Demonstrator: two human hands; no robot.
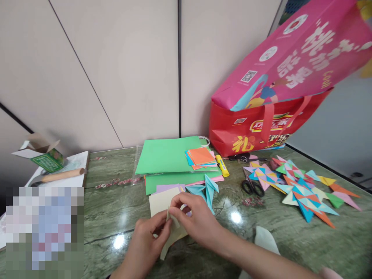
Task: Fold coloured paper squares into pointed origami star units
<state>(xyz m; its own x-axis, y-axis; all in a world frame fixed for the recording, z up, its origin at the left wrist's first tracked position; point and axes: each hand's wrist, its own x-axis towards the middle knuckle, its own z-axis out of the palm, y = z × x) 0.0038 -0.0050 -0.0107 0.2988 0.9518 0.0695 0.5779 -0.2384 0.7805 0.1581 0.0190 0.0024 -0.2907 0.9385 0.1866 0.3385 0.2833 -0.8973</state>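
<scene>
Closely, left hand (145, 237) and right hand (197, 213) — both pinching thin cream paper (176, 231), glossy veined tabletop (113, 213).

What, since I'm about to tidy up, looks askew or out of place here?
The pink bag slants steeply above the red bag, looking precariously stacked. At far left, a wooden-handled tool lies by an open box, seemingly odd company for folded paper. I see no spill.

Cream paper (175, 233), bent and tilted, is pinched between the fingers (181, 199).
</scene>
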